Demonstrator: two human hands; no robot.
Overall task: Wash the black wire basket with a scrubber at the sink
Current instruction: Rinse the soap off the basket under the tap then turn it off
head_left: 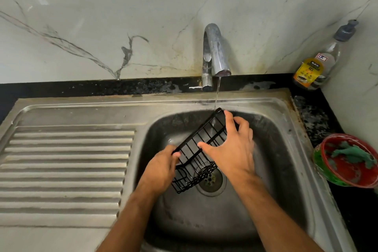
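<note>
The left hand [161, 166] curls its fingers round the near-left rim of the black wire basket [199, 149] and grips it. The right hand [231, 145] lies over the basket's right side with fingers spread, the thumb on the wires and the fingertips hooked over the far edge, holding it. The basket hangs tilted inside the stainless steel sink basin [286, 149], its far corner raised and its near end just above the round metal drain [211, 182]. A thin stream of water [217, 94] falls from the curved chrome tap [214, 53] onto the raised far corner. Left of the basin lies the ribbed steel draining board [65, 170]. On the black counter at the right stands a red and green bowl [345, 174] holding a green scrubber [353, 154]; far right, a clear dishwash gel bottle [319, 63] stands against the marble wall.
</note>
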